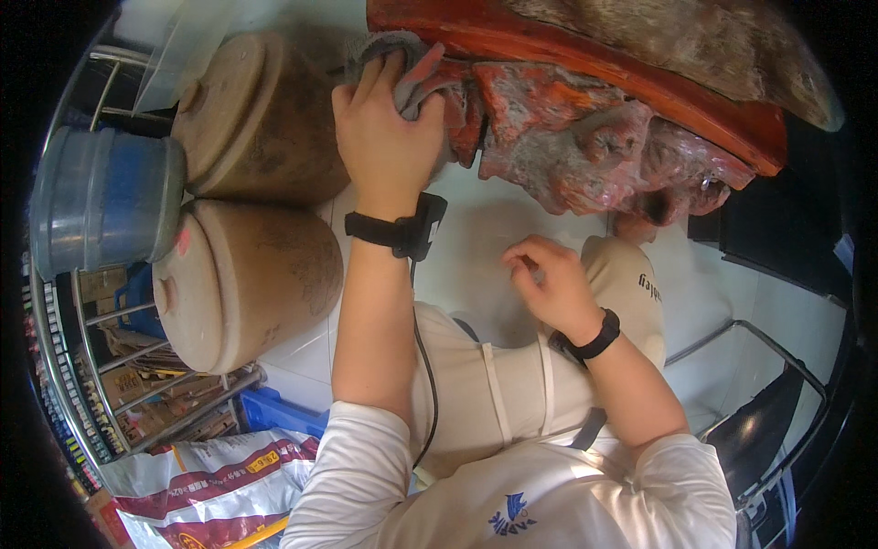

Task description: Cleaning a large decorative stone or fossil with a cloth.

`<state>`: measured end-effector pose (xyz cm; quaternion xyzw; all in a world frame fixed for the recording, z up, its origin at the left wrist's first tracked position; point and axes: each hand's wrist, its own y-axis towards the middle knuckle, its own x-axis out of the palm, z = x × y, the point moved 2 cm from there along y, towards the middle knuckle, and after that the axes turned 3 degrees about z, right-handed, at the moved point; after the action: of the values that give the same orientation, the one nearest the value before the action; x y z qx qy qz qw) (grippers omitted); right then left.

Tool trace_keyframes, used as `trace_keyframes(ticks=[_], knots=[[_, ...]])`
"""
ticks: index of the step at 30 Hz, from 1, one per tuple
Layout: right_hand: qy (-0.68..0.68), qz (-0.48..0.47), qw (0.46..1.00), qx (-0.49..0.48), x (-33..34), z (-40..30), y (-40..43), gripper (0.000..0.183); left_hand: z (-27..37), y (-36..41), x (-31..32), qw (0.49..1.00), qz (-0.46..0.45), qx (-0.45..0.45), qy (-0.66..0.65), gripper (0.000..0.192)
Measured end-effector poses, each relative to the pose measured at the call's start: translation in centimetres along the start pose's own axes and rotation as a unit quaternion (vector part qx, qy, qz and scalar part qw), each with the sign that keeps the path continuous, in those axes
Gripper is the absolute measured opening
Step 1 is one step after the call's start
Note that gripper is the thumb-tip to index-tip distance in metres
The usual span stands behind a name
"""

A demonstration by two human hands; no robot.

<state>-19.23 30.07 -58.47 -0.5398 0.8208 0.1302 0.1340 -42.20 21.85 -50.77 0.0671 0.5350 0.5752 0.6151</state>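
My left hand (387,141) reaches forward and presses a grey cloth (391,48) against the left end of a knobbly, carved wooden base (569,144). Its surface is reddish-brown, with pale grey dust or film over much of it. Above the carved part runs a smooth orange-red wooden edge (583,55). My right hand (555,288) hovers by my right knee, its fingers loosely curled and holding nothing. It stays apart from the base. Each wrist wears a black strap, and the left one carries a small black device (429,225) with a cable.
A mottled brown slab (672,48) lies on top of the wood. Two lidded brown jars (288,274) and a translucent bluish plastic tub (110,199) stand at left beside a metal rack (113,322). A printed sack (212,487) lies lower left. A metal-framed chair (809,384) is at right.
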Motion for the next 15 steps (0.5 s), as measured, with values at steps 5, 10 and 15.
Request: trace_keyframes(ticks=[5, 10, 15], knots=[[-0.011, 0.007, 1.000, -0.002, 0.5, -0.1, -0.1, 0.013, -1.4, -2.4, -0.6, 0.999, -0.020, 0.042, -0.026, 0.050], [0.010, -0.025, 0.999, -0.045, 2.3, -0.6, 0.4, 0.010, -2.4, -4.6, -1.4, 0.994, -0.031, 0.039, -0.095, 0.044], [0.004, -0.018, 0.998, -0.057, 2.4, 0.1, 0.6, 0.011, -0.4, -3.9, -1.3, 0.991, 0.028, 0.065, -0.115, 0.045]])
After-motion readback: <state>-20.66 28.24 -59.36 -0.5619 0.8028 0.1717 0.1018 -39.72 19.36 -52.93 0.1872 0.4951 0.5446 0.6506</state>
